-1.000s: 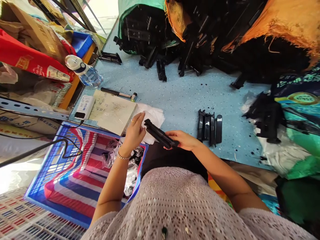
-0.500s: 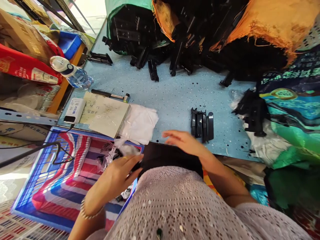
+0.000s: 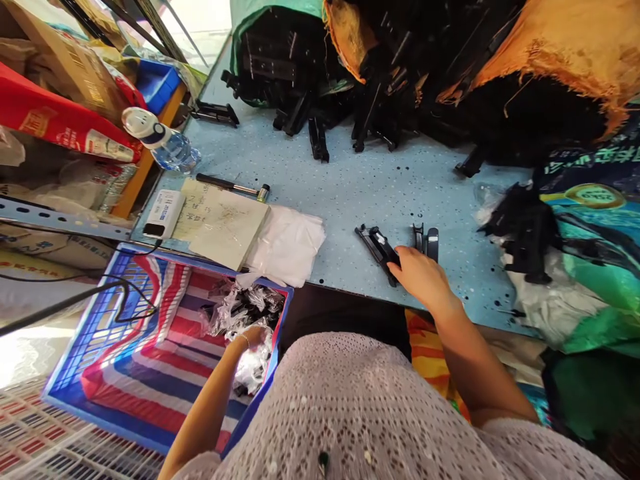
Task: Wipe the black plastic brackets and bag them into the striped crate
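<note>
My left hand (image 3: 256,337) reaches down into the blue basket (image 3: 113,427), among black parts in clear plastic bags (image 3: 250,303); its fingers are hidden there. On the table's near side, my right hand (image 3: 423,277) is closed with thumb and forefinger at a black plastic part (image 3: 383,250), which lies slanted on the tabletop. A thinner piece lies against that part's left side. Just behind my right hand's fingers, more black plastic parts (image 3: 431,241) stand side by side, partly covered by the hand.
Open sacks (image 3: 545,47) spill black parts along the table's back. At left lie a notepad (image 3: 225,217), a black-handled tool (image 3: 230,183), a white box (image 3: 164,213) and white plastic bags (image 3: 290,243). A water bottle (image 3: 170,147) stands behind them. Plastic bags (image 3: 565,293) crowd the right edge.
My left hand has moved lower, into the bagged parts. My right hand has moved right onto the black parts; some have shifted left and now lie slanted, apart from the others.
</note>
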`<move>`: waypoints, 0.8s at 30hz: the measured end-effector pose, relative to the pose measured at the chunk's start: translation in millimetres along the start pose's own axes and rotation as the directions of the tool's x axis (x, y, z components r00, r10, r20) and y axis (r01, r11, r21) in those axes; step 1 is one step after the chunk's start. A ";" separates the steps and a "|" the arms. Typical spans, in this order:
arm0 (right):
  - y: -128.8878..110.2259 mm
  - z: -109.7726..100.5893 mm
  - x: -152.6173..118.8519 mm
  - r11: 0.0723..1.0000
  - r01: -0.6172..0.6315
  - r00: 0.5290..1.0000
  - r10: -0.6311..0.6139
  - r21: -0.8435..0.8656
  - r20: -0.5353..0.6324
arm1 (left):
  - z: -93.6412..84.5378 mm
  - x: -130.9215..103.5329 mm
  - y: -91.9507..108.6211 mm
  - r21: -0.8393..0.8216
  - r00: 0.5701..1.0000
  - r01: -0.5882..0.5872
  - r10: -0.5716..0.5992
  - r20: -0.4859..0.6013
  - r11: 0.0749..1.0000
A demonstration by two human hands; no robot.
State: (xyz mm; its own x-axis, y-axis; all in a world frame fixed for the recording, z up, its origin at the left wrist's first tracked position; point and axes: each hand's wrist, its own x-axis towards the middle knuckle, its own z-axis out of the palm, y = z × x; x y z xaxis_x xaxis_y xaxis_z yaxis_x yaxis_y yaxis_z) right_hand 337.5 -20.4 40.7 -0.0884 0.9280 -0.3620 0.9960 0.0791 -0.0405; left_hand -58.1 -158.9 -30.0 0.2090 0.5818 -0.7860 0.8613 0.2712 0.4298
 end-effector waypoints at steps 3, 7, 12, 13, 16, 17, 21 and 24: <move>3.6 10.8 9.3 0.975 0.038 0.999 -0.035 0.219 -0.017 | -29.9 18.7 24.9 -0.173 0.992 -0.116 0.106 -0.070 0.978; -16.6 27.9 24.6 0.533 0.053 0.994 -0.109 0.844 0.006 | -63.0 55.3 94.4 -0.121 0.657 -0.446 0.233 -0.717 0.887; -51.9 31.9 29.8 -0.129 -0.181 0.961 -0.235 0.975 0.147 | -91.2 85.5 116.3 -0.203 0.602 -0.518 0.186 -0.776 0.831; -57.6 29.5 29.7 -0.205 -0.222 0.943 -0.293 0.953 0.157 | -94.5 85.8 110.4 -0.299 0.638 -0.549 0.161 -0.753 0.781; -80.3 21.7 33.5 -0.327 -0.345 0.861 -0.483 0.880 0.159 | -97.9 80.5 95.6 -0.532 0.697 -0.591 0.053 -0.715 0.607; -90.4 20.4 37.0 -0.343 -0.369 0.838 -0.525 0.864 0.150 | -97.5 78.1 94.2 -0.561 0.701 -0.597 0.034 -0.712 0.573; -130.0 27.2 59.5 -0.368 -0.406 0.818 -0.555 0.837 0.153 | -97.7 68.4 98.2 -0.529 0.667 -0.636 0.057 -0.743 0.562; -137.6 40.0 73.4 -0.367 -0.388 0.865 -0.461 0.845 0.196 | -102.9 56.9 95.3 -0.465 0.567 -0.682 0.005 -0.824 0.564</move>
State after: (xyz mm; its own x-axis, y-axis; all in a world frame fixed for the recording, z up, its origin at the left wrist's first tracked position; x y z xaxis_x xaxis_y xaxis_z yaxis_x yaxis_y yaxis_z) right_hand 193.7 22.3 -17.5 -0.5378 0.6948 -0.4775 -0.3390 -0.6968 -0.6321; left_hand -11.7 -21.0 12.0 -0.2589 0.9628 -0.0769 0.1275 0.1130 0.9854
